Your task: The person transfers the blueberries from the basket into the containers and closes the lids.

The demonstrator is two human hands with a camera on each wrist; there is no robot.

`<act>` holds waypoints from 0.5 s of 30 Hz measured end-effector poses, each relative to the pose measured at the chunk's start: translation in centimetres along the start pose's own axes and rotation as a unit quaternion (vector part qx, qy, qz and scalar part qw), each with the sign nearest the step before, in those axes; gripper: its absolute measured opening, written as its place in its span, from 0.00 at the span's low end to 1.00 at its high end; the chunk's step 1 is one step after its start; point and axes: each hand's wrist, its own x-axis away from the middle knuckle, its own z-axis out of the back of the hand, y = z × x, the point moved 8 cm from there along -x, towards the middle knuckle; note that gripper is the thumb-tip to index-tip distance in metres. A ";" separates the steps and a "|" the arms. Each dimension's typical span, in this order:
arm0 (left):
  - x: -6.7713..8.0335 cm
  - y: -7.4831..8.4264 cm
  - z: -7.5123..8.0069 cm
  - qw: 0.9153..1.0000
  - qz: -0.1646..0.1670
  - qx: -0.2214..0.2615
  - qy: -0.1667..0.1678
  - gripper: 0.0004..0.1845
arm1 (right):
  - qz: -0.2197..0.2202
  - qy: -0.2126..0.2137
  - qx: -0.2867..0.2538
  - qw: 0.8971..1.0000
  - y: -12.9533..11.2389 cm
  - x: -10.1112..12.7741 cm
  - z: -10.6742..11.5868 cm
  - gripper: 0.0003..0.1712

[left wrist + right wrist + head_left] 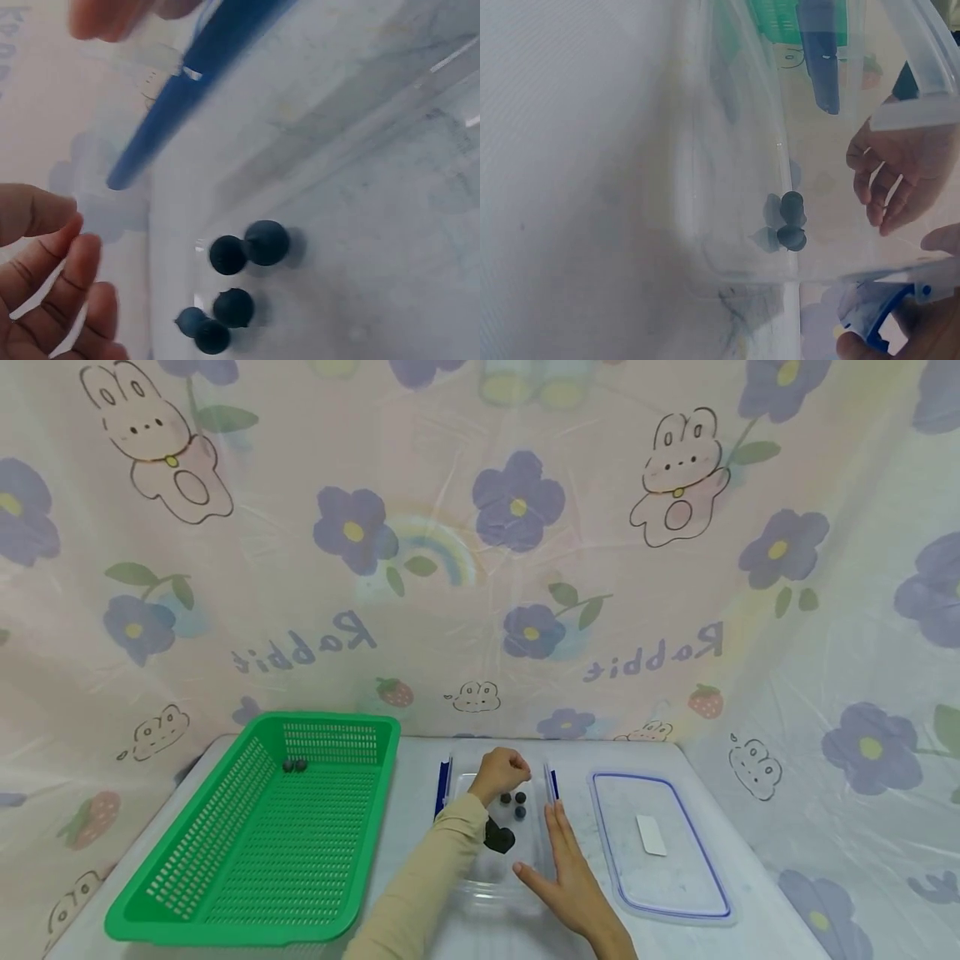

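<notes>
A clear plastic box (487,893) with blue side clips (443,785) stands in the middle of the table. Several small dark balls (516,803) lie on its floor, and they also show in the left wrist view (240,262) and the right wrist view (789,221). My left hand (501,774), in a beige sleeve, hovers inside the box just left of the balls. Its fingers (52,285) are loosely curled with nothing seen between them. My right hand (566,860) lies flat with straight fingers along the box's right wall, thumb at the front.
A green mesh basket (255,843) stands to the left with two dark balls (294,765) at its far end. The box's clear lid (660,847) with a blue rim lies to the right. A printed curtain backs the table.
</notes>
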 end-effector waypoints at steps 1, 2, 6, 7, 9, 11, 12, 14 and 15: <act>0.1 0.2 0.1 1.000 -0.005 0.000 -0.003 0.06 | 0.000 0.000 -0.001 1.000 0.0 0.0 0.0 0.56; 0.1 0.4 0.3 1.000 -0.011 -0.002 -0.005 0.06 | 0.000 -0.001 -0.003 1.000 0.0 0.0 0.0 0.56; 0.3 1.1 0.9 0.999 -0.027 -0.004 -0.017 0.06 | -0.007 -0.004 -0.008 1.000 0.0 0.0 0.0 0.57; 0.3 1.3 1.1 0.999 -0.034 -0.007 -0.018 0.06 | -0.007 -0.004 -0.007 1.000 0.0 0.0 0.0 0.57; 0.5 1.7 1.5 0.999 -0.041 -0.016 -0.023 0.05 | -0.010 -0.006 -0.004 1.000 0.0 -0.1 -0.1 0.56; 0.6 2.1 1.8 0.998 -0.047 -0.025 -0.032 0.04 | -0.010 -0.006 -0.003 1.000 -0.1 -0.1 -0.1 0.57; 0.7 2.3 2.0 0.998 -0.051 -0.029 -0.036 0.04 | -0.011 -0.007 -0.001 1.000 -0.1 -0.1 0.0 0.57; 1.0 2.7 2.3 0.997 -0.051 -0.032 -0.048 0.03 | -0.015 -0.007 -0.001 1.000 -0.1 -0.2 0.0 0.57; 1.1 2.9 2.5 0.997 -0.055 -0.034 -0.052 0.03 | -0.016 -0.007 0.000 1.000 -0.1 -0.2 0.0 0.57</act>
